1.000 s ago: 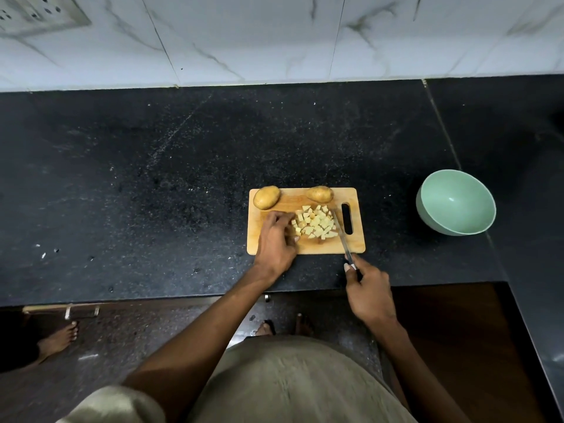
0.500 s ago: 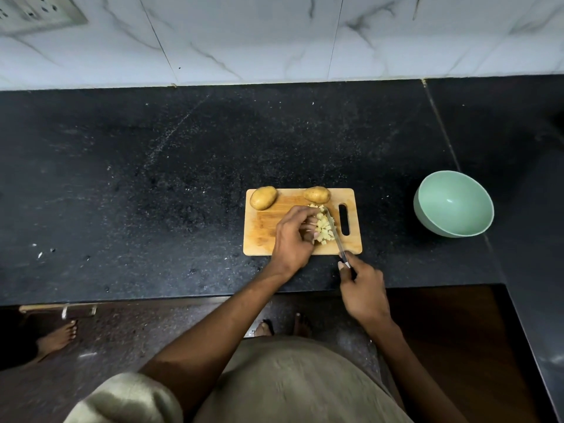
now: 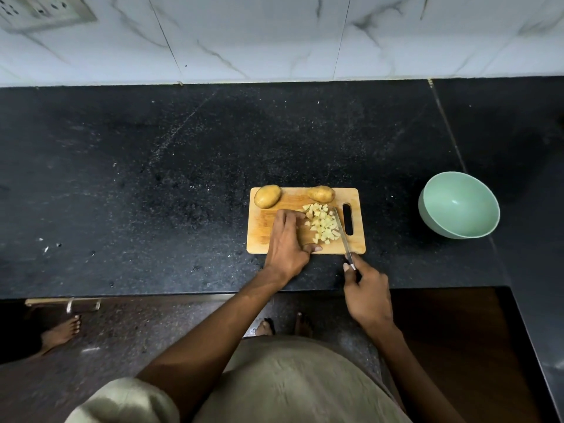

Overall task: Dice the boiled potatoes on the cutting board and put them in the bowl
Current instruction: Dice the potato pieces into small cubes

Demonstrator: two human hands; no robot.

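Diced potato pile (image 3: 323,225) mid wooden cutting board (image 3: 262,236), hemmed between left hand (image 3: 287,242) – fingers relaxed, flat beside it – and knife (image 3: 341,232) gripped by right hand (image 3: 367,296); two whole potatoes (image 3: 267,196) at far edge – green bowl (image 3: 459,205) well apart, rightward

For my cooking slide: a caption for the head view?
Right hand holds knife beside diced potato on cutting board; green bowl waits empty.
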